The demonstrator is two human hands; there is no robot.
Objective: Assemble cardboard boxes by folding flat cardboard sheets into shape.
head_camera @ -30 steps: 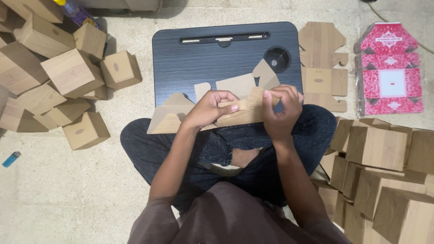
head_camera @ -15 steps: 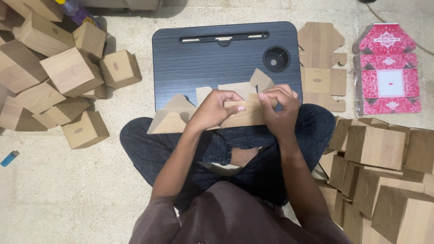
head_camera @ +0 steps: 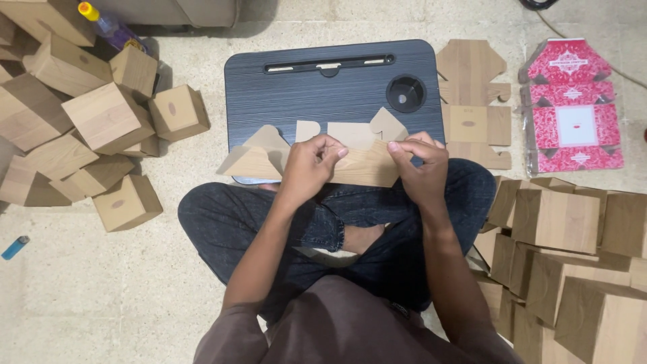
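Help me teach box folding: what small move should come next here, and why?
Probably press the long panel over along its crease. Both the left hand and right hand pinch the flat wood-print blank at the lap desk edge; its flaps are splayed and no walls stand yet, unlike the folded boxes piled at the left.

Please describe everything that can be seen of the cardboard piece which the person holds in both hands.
The cardboard piece is a flat, unfolded box blank with a light wood-grain print and a paler plain inner side. Pointed and rounded flaps stand out along its upper edge and at its left end. It lies across the near edge of the dark lap desk, partly folded along its length. The left hand pinches it near the middle, and the right hand grips its right part.
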